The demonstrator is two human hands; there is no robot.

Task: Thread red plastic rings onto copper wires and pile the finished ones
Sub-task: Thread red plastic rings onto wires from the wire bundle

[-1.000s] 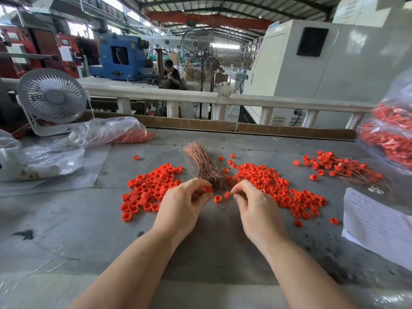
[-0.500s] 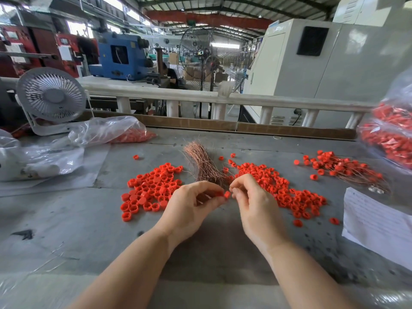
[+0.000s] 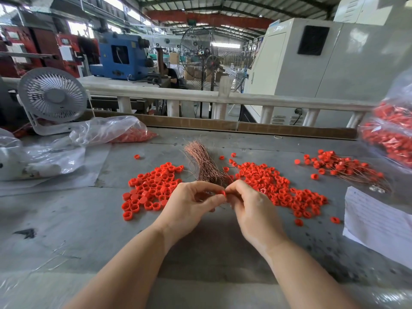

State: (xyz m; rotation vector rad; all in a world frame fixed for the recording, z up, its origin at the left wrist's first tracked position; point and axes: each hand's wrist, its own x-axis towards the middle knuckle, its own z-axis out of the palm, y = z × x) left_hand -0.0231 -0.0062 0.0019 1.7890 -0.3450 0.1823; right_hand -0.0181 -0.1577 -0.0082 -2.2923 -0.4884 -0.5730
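My left hand (image 3: 189,204) pinches a small red ring (image 3: 221,192) between thumb and forefinger, low over the grey table. My right hand (image 3: 252,206) meets it fingertip to fingertip and pinches at the same ring; any thin wire it holds is too fine to see. Just behind the hands lies a bundle of copper wires (image 3: 204,163). One heap of loose red rings (image 3: 151,186) lies to the left, a wider one (image 3: 278,186) to the right. A pile of rings on wires (image 3: 341,166) sits at the far right.
A white desk fan (image 3: 52,99) and clear plastic bags (image 3: 107,132) stand at the back left. Bags full of red parts (image 3: 390,134) hang at the right edge. A printed paper sheet (image 3: 379,219) lies on the right. A cardboard ledge borders the table's far edge.
Both hands have drawn together and a little toward me. The left hand's ring now touches the right hand's fingertips, where a gap lay between them a second ago.
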